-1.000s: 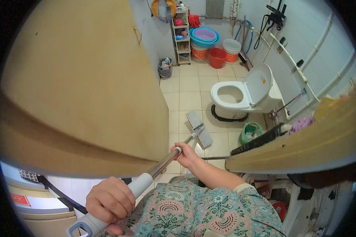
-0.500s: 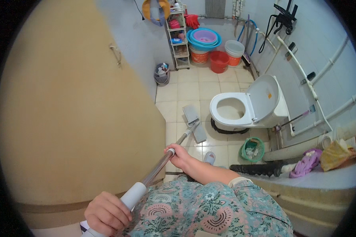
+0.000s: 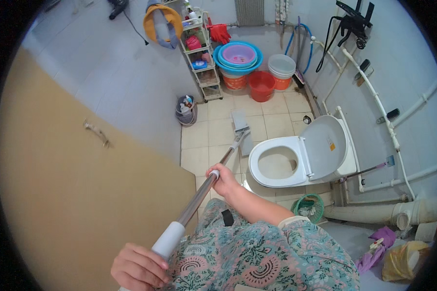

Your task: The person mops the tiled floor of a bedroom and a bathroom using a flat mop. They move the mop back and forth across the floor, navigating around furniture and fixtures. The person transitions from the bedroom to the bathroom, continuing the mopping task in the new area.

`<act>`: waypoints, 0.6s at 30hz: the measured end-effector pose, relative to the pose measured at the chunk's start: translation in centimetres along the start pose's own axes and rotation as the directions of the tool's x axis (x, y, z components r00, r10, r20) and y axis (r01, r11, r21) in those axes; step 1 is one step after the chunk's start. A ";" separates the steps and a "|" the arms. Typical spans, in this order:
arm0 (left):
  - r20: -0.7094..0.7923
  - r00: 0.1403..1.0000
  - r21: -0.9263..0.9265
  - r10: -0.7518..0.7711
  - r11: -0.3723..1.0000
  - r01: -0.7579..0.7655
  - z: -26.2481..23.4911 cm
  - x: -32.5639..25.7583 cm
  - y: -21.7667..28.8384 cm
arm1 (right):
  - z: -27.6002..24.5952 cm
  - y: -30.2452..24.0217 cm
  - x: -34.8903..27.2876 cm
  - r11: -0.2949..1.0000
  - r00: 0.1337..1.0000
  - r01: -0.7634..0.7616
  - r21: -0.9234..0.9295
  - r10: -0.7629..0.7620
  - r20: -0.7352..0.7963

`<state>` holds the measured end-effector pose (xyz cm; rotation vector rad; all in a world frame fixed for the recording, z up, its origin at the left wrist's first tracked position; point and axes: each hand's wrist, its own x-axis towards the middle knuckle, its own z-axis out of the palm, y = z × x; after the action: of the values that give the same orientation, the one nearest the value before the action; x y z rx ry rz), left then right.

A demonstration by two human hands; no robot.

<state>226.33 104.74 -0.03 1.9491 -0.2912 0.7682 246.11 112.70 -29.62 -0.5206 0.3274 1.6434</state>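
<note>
A flat mop point(image 3: 198, 199) with a metal pole and a white grip slants across the middle of the view. My left hand point(image 3: 140, 267) is closed around the white grip at its upper end, low in the picture. Farther down the pole, my right hand point(image 3: 222, 181) is wrapped round it near a pale collar. The grey mop head point(image 3: 240, 119) rests flat on the tiled floor point(image 3: 195, 157), just left of the white toilet point(image 3: 278, 182). That toilet's lid stands raised.
On my left is a tan door point(image 3: 82, 194). Ahead stand a small bin point(image 3: 186, 116), a shelf rack point(image 3: 210, 77), a red bucket point(image 3: 262, 87) and stacked basins point(image 3: 239, 55). A green basket point(image 3: 310, 207) sits by the toilet, near white pipes point(image 3: 364, 213) along the right wall.
The mop head has slid farther away over the tiles, toward the buckets. My view has shifted forward, so the toilet and door appear lower. Both hands keep their hold on the pole.
</note>
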 end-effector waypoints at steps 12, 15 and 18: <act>-0.189 0.977 -0.188 -0.095 0.980 0.059 -15.7 11.2 -24.5 | 1.8 -20.6 16.2 0.855 0.889 0.454 0.253 -0.412 -0.201; -0.154 0.977 -0.208 -0.146 0.972 0.112 -18.6 13.1 -29.6 | 1.3 -24.9 18.7 0.847 0.848 0.520 0.108 -0.497 -0.182; -0.083 0.977 -0.237 -0.198 0.956 0.174 -20.2 14.9 -34.2 | 1.0 -28.5 19.7 0.796 0.779 0.600 0.081 -0.558 -0.284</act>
<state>247.12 140.71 -8.61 1.6855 -0.1229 0.6799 272.50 134.06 -36.40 -0.6254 0.4333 0.9345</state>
